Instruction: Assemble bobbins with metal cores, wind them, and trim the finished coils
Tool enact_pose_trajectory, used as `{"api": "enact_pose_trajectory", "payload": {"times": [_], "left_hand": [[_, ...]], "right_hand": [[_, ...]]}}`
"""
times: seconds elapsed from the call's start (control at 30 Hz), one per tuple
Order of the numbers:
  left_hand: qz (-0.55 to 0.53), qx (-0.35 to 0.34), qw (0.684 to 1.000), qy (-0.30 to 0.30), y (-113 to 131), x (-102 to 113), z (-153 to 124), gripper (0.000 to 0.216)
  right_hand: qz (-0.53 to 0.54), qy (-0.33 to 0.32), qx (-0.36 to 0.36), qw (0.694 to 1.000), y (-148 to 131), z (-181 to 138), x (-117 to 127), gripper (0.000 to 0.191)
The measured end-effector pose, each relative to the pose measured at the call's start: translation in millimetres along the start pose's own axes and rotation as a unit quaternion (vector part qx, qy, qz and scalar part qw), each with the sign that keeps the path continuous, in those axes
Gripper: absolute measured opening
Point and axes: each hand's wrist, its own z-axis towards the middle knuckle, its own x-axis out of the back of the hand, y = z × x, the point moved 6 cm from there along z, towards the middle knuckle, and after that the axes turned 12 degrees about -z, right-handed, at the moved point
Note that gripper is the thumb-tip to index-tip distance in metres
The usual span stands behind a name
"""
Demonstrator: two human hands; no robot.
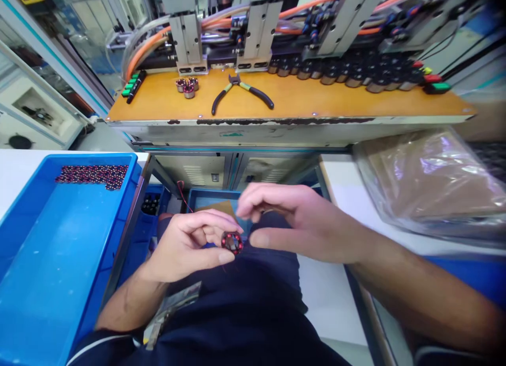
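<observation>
My left hand (190,245) is closed round a small ring-shaped stator (232,242) wound with red wire, pinched between thumb and fingers above my lap. Right beside it, my right hand (292,224) hovers with its fingers curled loosely; its fingertips are next to the stator and slightly blurred. I cannot tell whether the right fingers hold a fine wire. A blue tray (47,271) at my left holds a cluster of several similar red-wound stators (95,175) in its far corner.
An orange workbench (316,100) ahead carries black-handled pliers (241,89), three small stators (187,86) and a row of dark parts under a winding machine (261,23). A clear plastic bag (430,181) lies on the white table at right. Smaller blue bins (152,210) sit below.
</observation>
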Motion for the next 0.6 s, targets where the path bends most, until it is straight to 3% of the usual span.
{"api": "enact_pose_trajectory", "payload": {"times": [0.17,0.37,0.6], "left_hand": [[-0.03,0.062,0.997,-0.019,-11,-5,-4,0.034],[-0.052,0.014,0.998,0.019,-6,2,-8,0.036],[-0.029,-0.042,0.999,0.001,2,-4,-2,0.035]], "right_hand": [[-0.004,-0.027,0.056,0.998,-13,18,-10,0.01],[-0.007,0.07,-0.053,0.996,2,0,-6,0.019],[0.064,0.018,-0.127,0.99,0,-11,-13,0.02]]}}
